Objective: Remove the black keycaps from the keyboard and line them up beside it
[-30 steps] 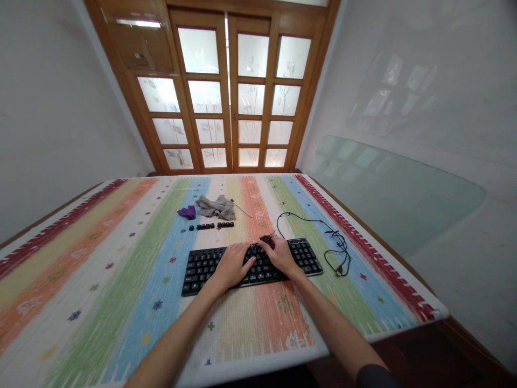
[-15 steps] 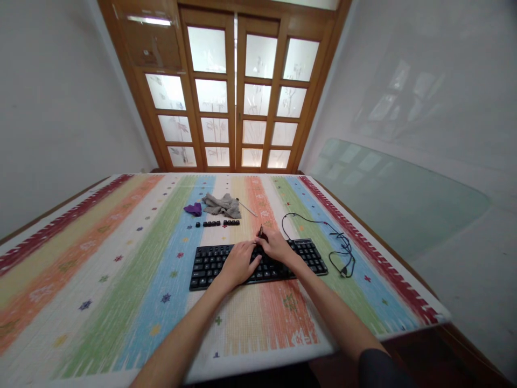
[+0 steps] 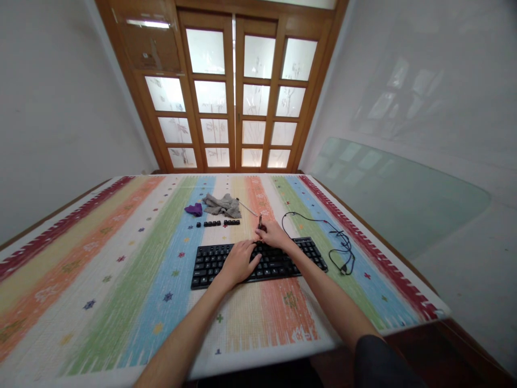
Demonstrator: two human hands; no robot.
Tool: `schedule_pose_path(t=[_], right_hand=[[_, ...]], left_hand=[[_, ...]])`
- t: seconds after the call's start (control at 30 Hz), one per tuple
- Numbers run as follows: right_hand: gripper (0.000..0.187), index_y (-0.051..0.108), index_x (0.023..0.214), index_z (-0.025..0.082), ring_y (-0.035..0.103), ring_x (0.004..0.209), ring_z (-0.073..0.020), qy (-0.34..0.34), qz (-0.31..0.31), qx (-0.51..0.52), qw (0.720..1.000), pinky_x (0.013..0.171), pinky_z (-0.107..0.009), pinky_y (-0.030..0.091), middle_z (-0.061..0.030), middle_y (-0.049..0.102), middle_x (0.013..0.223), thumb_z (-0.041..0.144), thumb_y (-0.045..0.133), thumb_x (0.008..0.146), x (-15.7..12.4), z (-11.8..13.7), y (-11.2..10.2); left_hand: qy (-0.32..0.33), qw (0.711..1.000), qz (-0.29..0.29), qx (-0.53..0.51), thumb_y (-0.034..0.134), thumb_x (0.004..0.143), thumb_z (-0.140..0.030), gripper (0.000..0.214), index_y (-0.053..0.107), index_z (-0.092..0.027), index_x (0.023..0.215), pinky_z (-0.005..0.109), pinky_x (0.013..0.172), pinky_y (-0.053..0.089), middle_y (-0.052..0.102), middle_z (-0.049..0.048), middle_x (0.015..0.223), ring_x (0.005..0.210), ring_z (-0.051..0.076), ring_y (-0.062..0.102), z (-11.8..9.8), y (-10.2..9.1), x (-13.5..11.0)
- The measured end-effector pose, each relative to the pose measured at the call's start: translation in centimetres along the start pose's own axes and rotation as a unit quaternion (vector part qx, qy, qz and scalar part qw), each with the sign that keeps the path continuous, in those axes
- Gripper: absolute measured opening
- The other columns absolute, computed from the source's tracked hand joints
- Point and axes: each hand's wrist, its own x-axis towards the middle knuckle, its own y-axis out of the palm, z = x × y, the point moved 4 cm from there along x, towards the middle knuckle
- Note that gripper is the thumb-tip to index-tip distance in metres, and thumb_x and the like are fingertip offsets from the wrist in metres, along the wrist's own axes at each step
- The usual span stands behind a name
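Observation:
A black keyboard [image 3: 214, 268] lies at a slight angle on the table in front of me. My left hand [image 3: 239, 262] rests on its middle, palm down, thumb apart from the fingers. Over the back edge of the keyboard, my right hand [image 3: 271, 235] pinches a small, slim dark brown tool [image 3: 260, 220] whose tip points up and away. What kind of tool it is, I cannot make out. Behind the keyboard's left half, several loose black keycaps [image 3: 212, 223] stand in a row. Part of the keyboard's top row is hidden by my hands.
Beyond the keycaps lie a purple cloth [image 3: 194, 209], a crumpled grey cloth [image 3: 222, 205] and a thin metal rod [image 3: 246, 207]. The keyboard's coiled cable [image 3: 342, 250] lies at the right. A striped cloth [image 3: 133, 302] covers the table; wooden glazed doors [image 3: 234, 129] stand behind it.
My right hand has moved slightly up and away from the left fingers, lifting the small tool with it. My left hand stays on the keyboard.

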Motion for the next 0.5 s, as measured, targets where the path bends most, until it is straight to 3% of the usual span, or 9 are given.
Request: schedule_pose_path(t=[0.3, 0.5], right_hand=[[0.016, 0.061, 0.065, 0.017, 0.056, 0.054, -0.0141, 0.033, -0.021, 0.018, 0.999, 0.054, -0.024, 0.04, -0.0005, 0.062, 0.056, 0.015, 0.064, 0.08, 0.7, -1.3, 0.2], [0.019, 0.058, 0.069, 0.017, 0.06, 0.054, -0.0135, 0.038, -0.034, 0.063, 0.997, 0.056, -0.024, 0.045, -0.0012, 0.065, 0.059, 0.022, 0.059, 0.087, -0.4, -1.9, -0.3]], left_hand=[[-0.006, 1.0, 0.013, 0.02, 0.05, 0.094, -0.034, 0.032, 0.061, -0.015, 0.118, 0.046, 0.105, 0.042, 0.062, 0.0143, 0.129, 0.12, 0.028, 0.057, 0.0, -0.1, 0.0], [-0.004, 1.0, 0.005, 0.013, 0.05, 0.095, -0.034, 0.032, 0.061, -0.015, 0.119, 0.046, 0.106, 0.041, 0.063, 0.0139, 0.128, 0.12, 0.028, 0.057, 0.1, -0.1, -0.1]])
